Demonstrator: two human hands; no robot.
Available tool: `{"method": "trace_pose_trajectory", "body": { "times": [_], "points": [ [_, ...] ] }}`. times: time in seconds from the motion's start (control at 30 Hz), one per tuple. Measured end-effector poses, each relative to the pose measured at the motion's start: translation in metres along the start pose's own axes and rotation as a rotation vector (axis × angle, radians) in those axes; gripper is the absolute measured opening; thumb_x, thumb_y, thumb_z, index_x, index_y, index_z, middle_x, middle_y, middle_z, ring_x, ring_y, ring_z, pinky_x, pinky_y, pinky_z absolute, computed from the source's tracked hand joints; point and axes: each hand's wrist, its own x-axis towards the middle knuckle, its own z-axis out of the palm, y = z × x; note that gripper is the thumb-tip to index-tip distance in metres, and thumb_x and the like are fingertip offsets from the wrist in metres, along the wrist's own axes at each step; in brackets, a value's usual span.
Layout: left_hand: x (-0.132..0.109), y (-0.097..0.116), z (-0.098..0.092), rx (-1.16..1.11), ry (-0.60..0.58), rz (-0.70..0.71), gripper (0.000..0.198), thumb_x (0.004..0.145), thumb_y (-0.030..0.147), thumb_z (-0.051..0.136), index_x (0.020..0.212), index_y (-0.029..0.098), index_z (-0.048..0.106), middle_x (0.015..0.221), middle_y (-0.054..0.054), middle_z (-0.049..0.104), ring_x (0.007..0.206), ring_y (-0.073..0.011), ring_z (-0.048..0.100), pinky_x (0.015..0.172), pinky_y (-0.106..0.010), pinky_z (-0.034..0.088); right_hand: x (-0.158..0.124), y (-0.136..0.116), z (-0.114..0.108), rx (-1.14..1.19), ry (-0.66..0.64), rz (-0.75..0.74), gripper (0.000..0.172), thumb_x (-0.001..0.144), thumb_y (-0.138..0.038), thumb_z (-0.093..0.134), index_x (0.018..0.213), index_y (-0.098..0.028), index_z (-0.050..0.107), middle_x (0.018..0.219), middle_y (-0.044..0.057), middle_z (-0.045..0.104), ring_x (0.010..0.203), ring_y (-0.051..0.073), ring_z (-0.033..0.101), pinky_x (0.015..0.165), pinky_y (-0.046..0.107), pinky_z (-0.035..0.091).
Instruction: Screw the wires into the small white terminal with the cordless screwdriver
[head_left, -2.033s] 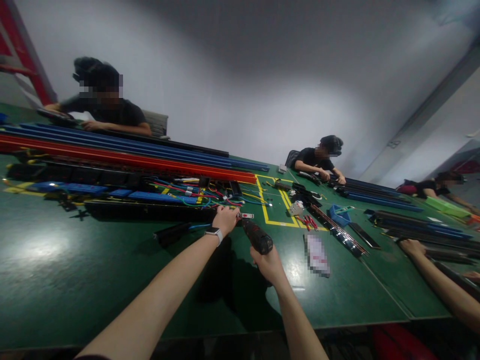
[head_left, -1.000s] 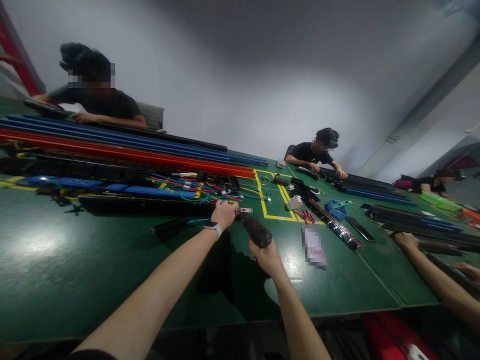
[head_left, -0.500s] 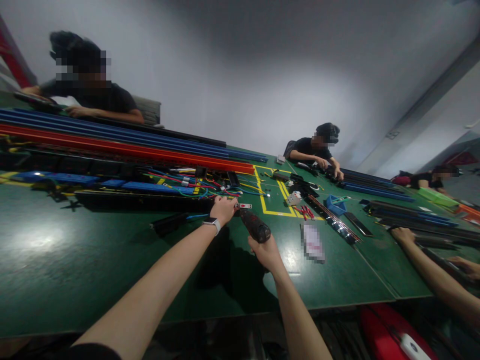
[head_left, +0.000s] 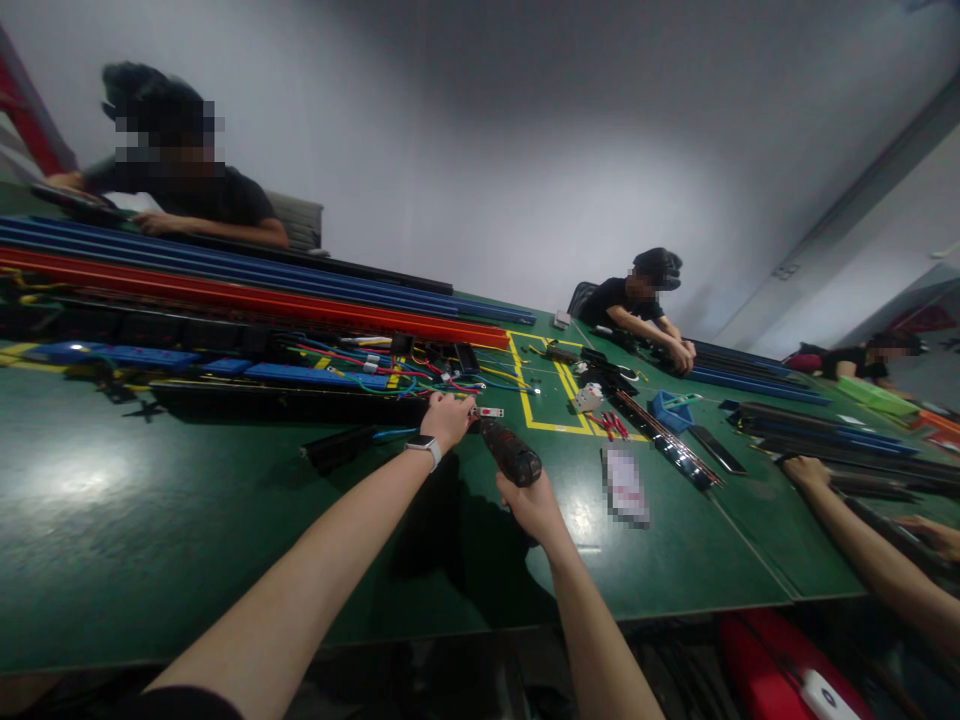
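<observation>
My right hand (head_left: 531, 503) is wrapped around the grip of a black power screwdriver (head_left: 511, 455). Its nose points away from me, toward the fingertips of my left hand (head_left: 448, 420). That left hand, with a watch on its wrist, is closed over the right end of a long black bar (head_left: 300, 402) lying on the green table. Just beyond the fingertips, a small white piece with a red mark (head_left: 491, 412) shows beside the tool's nose. Exactly where the tool meets the work is hidden. A short black part (head_left: 339, 448) with a blue wire lies left of my wrist.
Behind the bar lie colored wires (head_left: 375, 362), blue strips (head_left: 300, 374) and a long orange rail (head_left: 300, 302). To the right are red-handled pliers (head_left: 616, 425), a blue bin (head_left: 671, 412) and a metal-lined strip (head_left: 664, 440). Co-workers sit across and at right.
My hands and the power screwdriver hold the same place. Across the table, a co-worker's hands have come together over the dark parts.
</observation>
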Motion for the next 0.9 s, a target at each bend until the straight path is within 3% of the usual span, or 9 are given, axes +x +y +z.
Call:
{"method": "trace_pose_trajectory", "body": {
  "times": [0.9],
  "points": [
    [-0.0013, -0.0004, 0.0003, 0.028, 0.031, 0.018, 0.022, 0.094, 0.037, 0.054, 0.107, 0.023, 0.065, 0.094, -0.011, 0.074, 0.101, -0.0305, 0.062, 0.095, -0.048, 0.031, 0.0014, 0.0068, 0.0013, 0.045, -0.024, 0.004, 0.019, 0.085, -0.033, 0.062, 0.098, -0.019, 0.062, 0.069, -0.002, 0.059, 0.056, 0.014, 0.055, 0.055, 0.025, 0.048]
  ]
}}
